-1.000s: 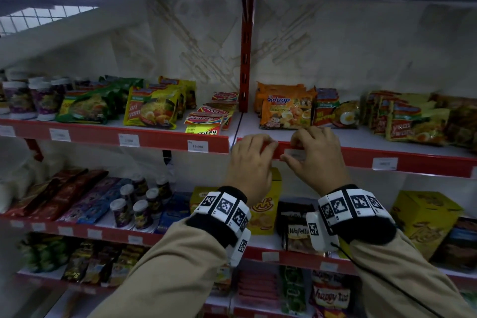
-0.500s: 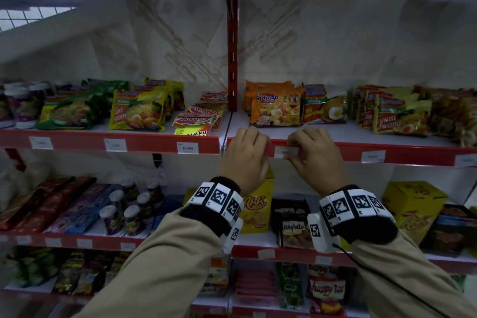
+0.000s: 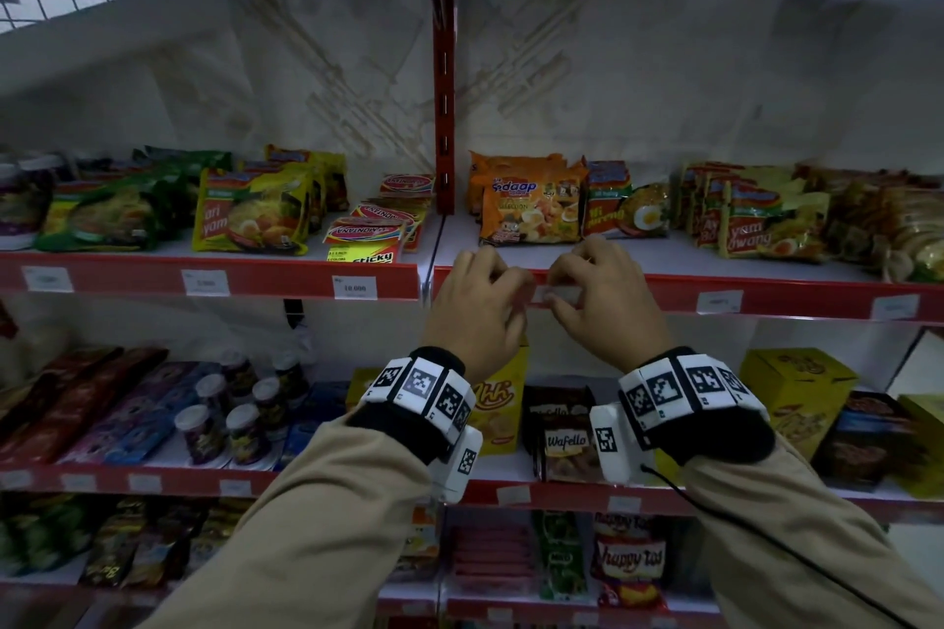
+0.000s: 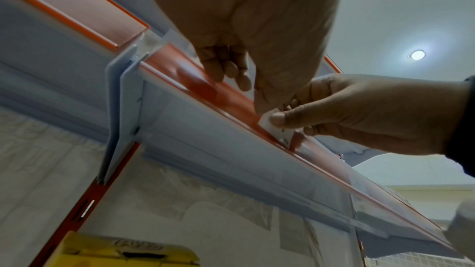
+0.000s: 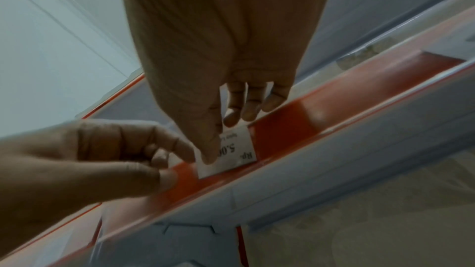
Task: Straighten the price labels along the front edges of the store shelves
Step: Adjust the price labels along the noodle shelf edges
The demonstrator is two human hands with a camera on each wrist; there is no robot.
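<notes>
Right hand (image 3: 608, 301) pinching the price label (image 5: 228, 150) at centre frame on the red shelf edge (image 3: 792, 294), left hand (image 3: 477, 309) curled beside it, holding nothing visible; best to level it gently, then press flat.

it was a small shop: red-edged shelves (image 3: 214, 278) carried instant noodle packets (image 3: 253, 209), snack boxes (image 3: 797, 391) and printed price labels (image 3: 355, 288).
</notes>
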